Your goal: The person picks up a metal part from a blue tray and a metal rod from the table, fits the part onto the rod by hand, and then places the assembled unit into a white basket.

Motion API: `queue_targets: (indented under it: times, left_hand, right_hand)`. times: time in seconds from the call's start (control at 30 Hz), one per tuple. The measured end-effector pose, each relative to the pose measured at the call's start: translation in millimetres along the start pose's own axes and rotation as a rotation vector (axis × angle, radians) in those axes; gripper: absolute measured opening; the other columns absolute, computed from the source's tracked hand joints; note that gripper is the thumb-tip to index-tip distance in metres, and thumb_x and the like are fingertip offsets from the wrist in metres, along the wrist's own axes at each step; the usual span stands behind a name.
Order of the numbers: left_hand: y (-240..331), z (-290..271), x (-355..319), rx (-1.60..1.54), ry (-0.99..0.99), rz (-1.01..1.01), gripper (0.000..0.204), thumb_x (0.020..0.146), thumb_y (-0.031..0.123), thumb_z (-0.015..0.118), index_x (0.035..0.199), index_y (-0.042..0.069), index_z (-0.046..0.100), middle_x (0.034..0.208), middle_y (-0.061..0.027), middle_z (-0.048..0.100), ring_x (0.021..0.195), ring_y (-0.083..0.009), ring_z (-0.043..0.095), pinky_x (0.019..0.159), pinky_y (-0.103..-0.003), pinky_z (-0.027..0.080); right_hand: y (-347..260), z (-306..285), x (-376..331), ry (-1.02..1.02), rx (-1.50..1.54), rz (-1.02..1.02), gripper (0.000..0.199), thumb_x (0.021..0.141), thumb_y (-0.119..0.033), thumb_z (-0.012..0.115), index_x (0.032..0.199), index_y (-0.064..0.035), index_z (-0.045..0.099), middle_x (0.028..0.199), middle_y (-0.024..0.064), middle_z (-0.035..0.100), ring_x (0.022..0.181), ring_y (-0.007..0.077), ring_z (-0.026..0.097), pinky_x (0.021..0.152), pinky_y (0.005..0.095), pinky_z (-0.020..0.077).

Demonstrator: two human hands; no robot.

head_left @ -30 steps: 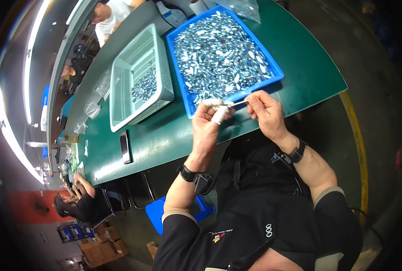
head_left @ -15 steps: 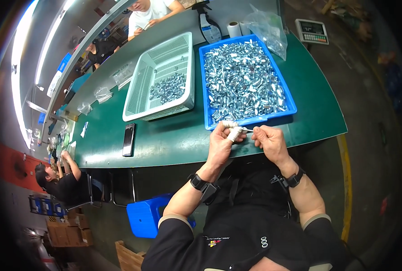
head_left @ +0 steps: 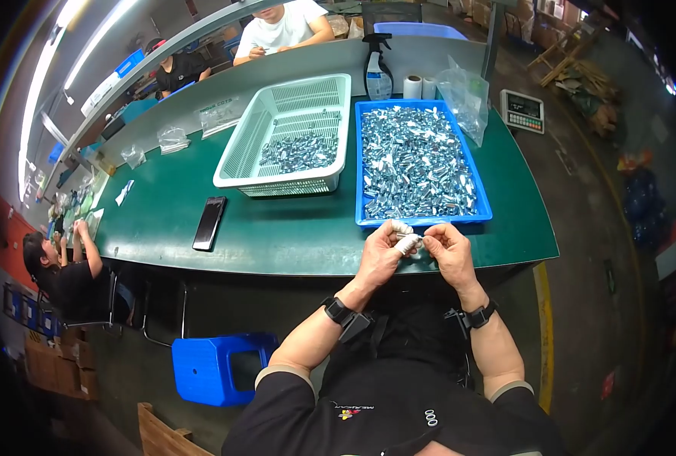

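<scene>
1. Both hands, left hand (head_left: 379, 254) and right hand (head_left: 450, 249), stay together, pinched on a small white part (head_left: 409, 244).
2. They have stayed at six o'clock of the blue tray (head_left: 423, 222) on the bench (head_left: 292, 235), so handling continues.

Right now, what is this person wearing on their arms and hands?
Bare forearms come out of short black sleeves with pale cuffs. Each wrist carries a black band: one on the left hand side, one on the right hand side. White wraps cover some left fingertips.
</scene>
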State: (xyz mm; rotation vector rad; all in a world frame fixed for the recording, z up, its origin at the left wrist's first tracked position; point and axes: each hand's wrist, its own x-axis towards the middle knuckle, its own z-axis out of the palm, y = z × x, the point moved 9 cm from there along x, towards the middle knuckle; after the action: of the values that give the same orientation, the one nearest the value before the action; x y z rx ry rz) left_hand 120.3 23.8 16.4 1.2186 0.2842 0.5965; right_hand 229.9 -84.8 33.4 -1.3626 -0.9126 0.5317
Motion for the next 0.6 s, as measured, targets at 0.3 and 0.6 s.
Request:
queue_targets:
  times: [0.3,0.6]
  left_hand:
    - [6.2,3.8,7.2,0.087,-0.032,0.091,0.012,0.1,0.012,0.069,0.104,0.004,0.062,0.091,-0.0037,0.071,0.078,-0.0084,0.064,0.069,-0.023,0.049]
    - [-0.7,-1.8,10.2,0.109,-0.039,0.132,0.012,0.099,0.011,0.07,0.106,0.005,0.062,0.092,-0.0061,0.073,0.079,-0.0108,0.068,0.069,-0.024,0.052]
  right_hand:
    - [3.1,-4.0,3.2,-0.011,-0.097,0.01,0.035,0.104,-0.031,0.065,0.086,-0.0009,0.07,0.068,0.0004,0.064,0.062,0.0059,0.054,0.056,0.0238,0.0428]
    - [-2.2,0.5,-1.5,0.007,0.019,-0.093,0.019,0.102,-0.021,0.069,0.096,-0.0021,0.071,0.076,-0.0013,0.065,0.067,0.0046,0.056,0.06,0.021,0.045]
